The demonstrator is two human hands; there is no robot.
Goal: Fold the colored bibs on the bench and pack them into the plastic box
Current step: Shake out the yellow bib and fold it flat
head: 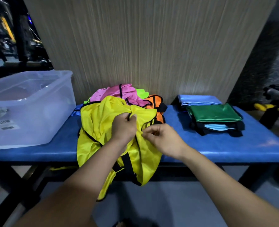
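Both of our hands grip the yellow bib (102, 122): our left hand (123, 126) pinches its black-trimmed edge near the top, our right hand (160, 136) pinches the fabric just beside it. We judge that we are straightening it before the first fold; next it needs spreading flat on the counter (217, 145). It drapes over the counter's front edge, long axis running from the loose pile (119, 93) toward us, tail hanging down. Folded bibs (214, 113) sit right, the plastic box (29, 104) left.
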